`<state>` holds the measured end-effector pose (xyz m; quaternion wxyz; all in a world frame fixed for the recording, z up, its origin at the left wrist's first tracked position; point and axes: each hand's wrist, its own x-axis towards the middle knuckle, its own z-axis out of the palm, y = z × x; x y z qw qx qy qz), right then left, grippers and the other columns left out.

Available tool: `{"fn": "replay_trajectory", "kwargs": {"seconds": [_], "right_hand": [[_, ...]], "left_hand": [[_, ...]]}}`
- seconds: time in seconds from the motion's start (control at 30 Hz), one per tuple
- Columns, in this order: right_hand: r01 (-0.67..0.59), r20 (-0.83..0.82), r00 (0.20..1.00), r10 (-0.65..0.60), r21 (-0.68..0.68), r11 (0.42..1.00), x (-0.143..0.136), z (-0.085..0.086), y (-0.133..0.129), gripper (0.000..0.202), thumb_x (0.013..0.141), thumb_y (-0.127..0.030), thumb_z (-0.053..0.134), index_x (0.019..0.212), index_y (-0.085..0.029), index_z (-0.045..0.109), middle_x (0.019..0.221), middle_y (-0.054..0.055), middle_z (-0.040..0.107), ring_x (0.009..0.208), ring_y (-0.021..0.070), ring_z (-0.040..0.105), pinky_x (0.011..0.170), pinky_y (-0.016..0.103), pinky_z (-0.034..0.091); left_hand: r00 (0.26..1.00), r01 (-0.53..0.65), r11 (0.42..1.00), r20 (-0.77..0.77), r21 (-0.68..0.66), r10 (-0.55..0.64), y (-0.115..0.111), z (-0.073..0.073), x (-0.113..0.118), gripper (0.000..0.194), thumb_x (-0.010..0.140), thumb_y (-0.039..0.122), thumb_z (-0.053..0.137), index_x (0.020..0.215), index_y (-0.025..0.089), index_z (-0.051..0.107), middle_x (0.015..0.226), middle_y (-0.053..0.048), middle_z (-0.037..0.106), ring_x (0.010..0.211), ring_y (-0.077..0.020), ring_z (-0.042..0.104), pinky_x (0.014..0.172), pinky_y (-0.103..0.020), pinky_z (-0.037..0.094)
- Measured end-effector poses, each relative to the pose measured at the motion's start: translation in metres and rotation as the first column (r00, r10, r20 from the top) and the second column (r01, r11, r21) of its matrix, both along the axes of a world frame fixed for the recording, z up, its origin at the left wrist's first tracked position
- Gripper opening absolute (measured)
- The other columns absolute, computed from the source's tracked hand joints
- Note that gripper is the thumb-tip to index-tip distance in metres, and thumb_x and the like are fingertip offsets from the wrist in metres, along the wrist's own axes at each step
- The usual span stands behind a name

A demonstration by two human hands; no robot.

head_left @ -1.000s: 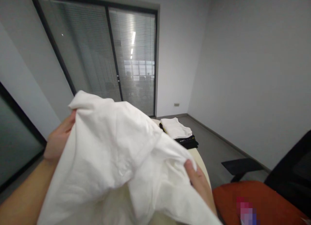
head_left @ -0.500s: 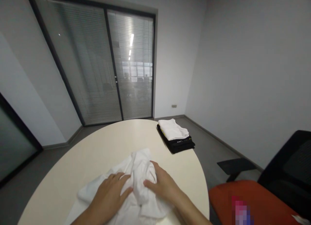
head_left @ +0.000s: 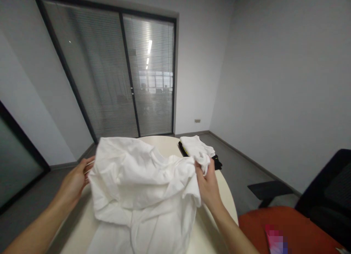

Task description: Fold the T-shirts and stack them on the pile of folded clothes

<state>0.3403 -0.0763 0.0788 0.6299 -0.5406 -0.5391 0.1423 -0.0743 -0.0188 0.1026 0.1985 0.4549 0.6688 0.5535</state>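
Observation:
A white T-shirt [head_left: 148, 188] is stretched between my two hands over the round table, its neckline near the top middle and its lower part hanging in loose folds toward me. My left hand [head_left: 78, 179] grips the shirt's left edge, with some fingers partly behind the cloth. At the right shoulder, my right hand [head_left: 207, 181] is closed around a bunched bit of fabric. Just beyond that hand lies a stack of folded clothes, a white folded garment [head_left: 192, 144] on top of black ones [head_left: 218, 163].
The round cream table [head_left: 161, 140] extends under the shirt. To the right stands a chair with an orange-red seat [head_left: 252, 224] and a black armrest [head_left: 270, 190]; a blurred-out item lies on the seat. Glass panels with blinds [head_left: 109, 75] and a grey wall [head_left: 279, 82] stand behind.
The white T-shirt, earlier crumpled on the table under both hands, is now lifted and spread. My left hand moved left and my right hand moved right and up, each gripping the cloth.

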Motion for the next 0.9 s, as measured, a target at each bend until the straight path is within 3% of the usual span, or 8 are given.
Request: {"fn": "replay_trajectory", "kwargs": {"seconds": [0.1, 0.17, 0.3, 0.4, 0.5, 0.67, 0.77, 0.9], "right_hand": [[-0.132, 0.320, 0.924, 0.208, -0.244, 0.961, -0.006, -0.023, -0.002, 0.057, 0.091, -0.036, 0.049, 0.145, -0.019, 0.040, 0.144, 0.014, 0.050, 0.135, 0.0265, 0.045, 0.114, 0.044, 0.033], [-0.108, 0.441, 0.836, 0.325, -0.449, 0.887, -0.013, -0.037, -0.004, 0.067, 0.085, -0.042, 0.058, 0.145, -0.017, 0.041, 0.150, 0.017, 0.044, 0.139, 0.0305, 0.039, 0.115, 0.047, 0.032], [0.079, 0.575, 0.734, 0.361, -0.600, 0.796, -0.030, -0.049, -0.005, 0.089, 0.075, -0.050, 0.072, 0.150, -0.019, 0.036, 0.153, 0.019, 0.038, 0.138, 0.0365, 0.039, 0.107, 0.048, 0.036], [0.080, 0.627, 0.642, 0.442, -0.627, 0.775, -0.038, -0.042, -0.001, 0.072, 0.083, -0.040, 0.066, 0.148, -0.022, 0.039, 0.129, 0.016, 0.061, 0.116, 0.0320, 0.058, 0.093, 0.041, 0.044], [0.046, 0.677, 0.542, 0.498, -0.616, 0.787, -0.038, -0.022, 0.006, 0.038, 0.090, -0.033, 0.055, 0.127, -0.022, 0.058, 0.104, 0.011, 0.069, 0.096, 0.0277, 0.066, 0.080, 0.035, 0.045], [0.070, 0.672, 0.734, 0.099, -0.220, 0.973, -0.026, 0.041, 0.031, 0.029, 0.096, -0.034, 0.047, 0.120, -0.023, 0.059, 0.105, 0.009, 0.069, 0.093, 0.0245, 0.066, 0.077, 0.032, 0.045], [0.073, 0.510, 0.851, -0.125, 0.122, 0.990, -0.022, 0.075, 0.053, 0.032, 0.096, -0.035, 0.049, 0.126, -0.025, 0.057, 0.114, 0.008, 0.067, 0.102, 0.0246, 0.063, 0.085, 0.034, 0.047], [-0.023, 0.448, 0.890, -0.088, 0.236, 0.972, -0.024, 0.084, 0.092, 0.034, 0.094, -0.034, 0.051, 0.126, -0.024, 0.059, 0.118, 0.009, 0.067, 0.105, 0.0251, 0.063, 0.092, 0.039, 0.048]], "left_hand": [[0.996, -0.023, 1.000, -0.081, -0.002, 0.023, -0.015, -0.024, 0.024, 0.059, 0.093, 0.056, 0.034, 0.132, 0.015, 0.051, 0.125, -0.013, 0.062, 0.096, -0.0239, 0.065, 0.083, -0.040, 0.055], [0.942, 0.126, 0.992, -0.311, -0.029, -0.128, -0.033, -0.051, 0.045, 0.072, 0.085, 0.065, 0.045, 0.135, 0.013, 0.048, 0.123, -0.015, 0.061, 0.099, -0.0276, 0.064, 0.088, -0.044, 0.054], [0.601, 0.321, 0.934, -0.729, -0.156, -0.328, -0.064, -0.108, 0.070, 0.065, 0.075, 0.056, 0.067, 0.129, 0.020, 0.059, 0.136, -0.015, 0.057, 0.127, -0.0373, 0.052, 0.108, -0.055, 0.042], [0.466, 0.414, 0.895, -0.805, -0.167, -0.366, -0.065, -0.129, 0.065, 0.044, 0.084, 0.041, 0.061, 0.125, 0.025, 0.065, 0.132, -0.010, 0.063, 0.127, -0.0336, 0.053, 0.109, -0.051, 0.044], [0.436, 0.484, 0.863, -0.814, -0.148, -0.384, -0.056, -0.131, 0.047, 0.039, 0.088, 0.021, 0.049, 0.122, 0.025, 0.066, 0.124, -0.007, 0.067, 0.120, -0.0269, 0.059, 0.107, -0.045, 0.049], [0.543, 0.420, 0.906, -0.789, -0.041, -0.287, -0.053, -0.125, 0.022, 0.079, 0.070, 0.003, 0.044, 0.147, 0.022, 0.045, 0.149, -0.009, 0.048, 0.138, -0.0283, 0.044, 0.115, -0.049, 0.039], [0.688, 0.375, 0.926, -0.661, -0.029, -0.299, -0.052, -0.109, 0.013, 0.081, 0.068, 0.007, 0.045, 0.148, 0.021, 0.042, 0.153, -0.009, 0.045, 0.139, -0.0283, 0.043, 0.116, -0.048, 0.036], [0.949, 0.260, 0.950, -0.136, -0.170, -0.284, -0.048, -0.060, 0.010, 0.066, 0.068, 0.019, 0.055, 0.134, 0.016, 0.054, 0.108, -0.012, 0.073, 0.087, -0.0250, 0.073, 0.078, -0.036, 0.060]]}}
